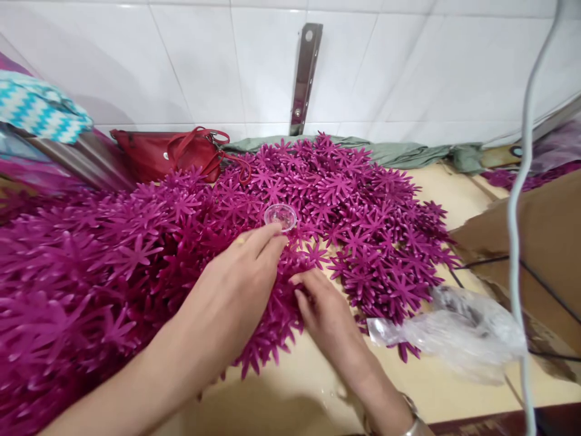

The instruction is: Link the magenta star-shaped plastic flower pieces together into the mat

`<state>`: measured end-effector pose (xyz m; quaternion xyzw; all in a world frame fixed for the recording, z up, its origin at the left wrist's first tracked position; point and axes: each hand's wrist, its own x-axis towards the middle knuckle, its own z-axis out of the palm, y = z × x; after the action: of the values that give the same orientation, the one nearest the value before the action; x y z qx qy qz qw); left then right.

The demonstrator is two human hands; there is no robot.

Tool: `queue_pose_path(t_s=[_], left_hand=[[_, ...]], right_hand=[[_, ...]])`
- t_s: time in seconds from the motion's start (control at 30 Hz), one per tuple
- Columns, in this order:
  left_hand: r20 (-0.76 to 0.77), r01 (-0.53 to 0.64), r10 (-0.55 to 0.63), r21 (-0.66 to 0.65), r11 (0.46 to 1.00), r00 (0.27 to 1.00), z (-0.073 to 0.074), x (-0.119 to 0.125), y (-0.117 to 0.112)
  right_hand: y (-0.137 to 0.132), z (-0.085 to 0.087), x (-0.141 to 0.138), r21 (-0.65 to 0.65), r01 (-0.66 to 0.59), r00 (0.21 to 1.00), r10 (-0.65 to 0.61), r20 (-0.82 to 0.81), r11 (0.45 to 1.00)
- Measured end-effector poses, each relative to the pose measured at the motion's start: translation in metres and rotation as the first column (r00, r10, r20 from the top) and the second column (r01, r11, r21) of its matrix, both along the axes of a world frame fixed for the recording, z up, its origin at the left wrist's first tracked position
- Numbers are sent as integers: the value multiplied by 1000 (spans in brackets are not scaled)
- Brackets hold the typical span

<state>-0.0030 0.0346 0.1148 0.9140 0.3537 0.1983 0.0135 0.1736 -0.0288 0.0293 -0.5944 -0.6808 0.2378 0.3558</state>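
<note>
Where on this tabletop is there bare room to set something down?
Tabletop shows between the two forearms, and between purple pieces, green cloth and cardboard. The left and middle are crowded with purple pieces.

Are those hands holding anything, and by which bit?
The left hand seems to hold the little clear cup by its near rim. The right hand is at the purple pieces; whether it grips any cannot be told.
</note>
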Motion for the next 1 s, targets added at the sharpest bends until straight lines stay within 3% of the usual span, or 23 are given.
queue_pose_path(t_s=[0.13,0.23,0.33,0.43,0.63,0.77,0.87,1.0], left_hand=[[-258,-31,39,36,999,965,-4,28,54],[-357,24,-23,0,1000,934,-15,44,78],[-401,50,-67,-54,997,914,-26,52,89],[-415,-9,-44,-125,992,909,-33,55,95],[-413,-60,-24,-190,980,910,-37,59,101],[-363,-35,-44,-207,978,931,-26,56,98],[-283,-7,-34,-142,990,959,-5,48,90],[-170,18,-21,-19,1000,985,25,38,48]], right_hand=[[1,-17,-19,70,-36,992,27,127,997],[1,-27,-22,151,-28,984,1,178,988],[0,-32,-20,172,-39,985,8,174,984],[-1,-33,-19,154,-50,983,21,182,987],[2,-34,-19,125,-55,988,36,152,991],[4,-32,-17,154,-53,997,43,68,987],[5,-25,-11,174,2,998,8,-60,985],[5,-5,8,100,161,942,-122,-311,982]])
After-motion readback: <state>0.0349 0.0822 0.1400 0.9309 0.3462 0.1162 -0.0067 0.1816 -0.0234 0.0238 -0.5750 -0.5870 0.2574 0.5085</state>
